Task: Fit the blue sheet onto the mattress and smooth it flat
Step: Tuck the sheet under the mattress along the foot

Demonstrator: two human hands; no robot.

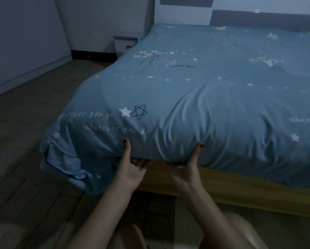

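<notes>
Both hands (132, 169) (184, 169) grip blue sheet (195, 97) edge, fingers under, thumbs atop.

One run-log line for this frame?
stage: tucking foot edge | left hand: grips blue star-printed sheet | right hand: grips sheet | wrinkles remain

Dim room: pale walls (24, 42), wood-plank floor (24, 168), a white nightstand (125, 43) and grey headboard (262, 21).

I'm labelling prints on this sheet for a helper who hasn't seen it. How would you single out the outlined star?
Start at the blue sheet on the bed, near its foot edge, where the left hand grips. Just above that hand is the outlined star. It is drawn in dark lines only, unlike the solid white star touching its left side.
</notes>
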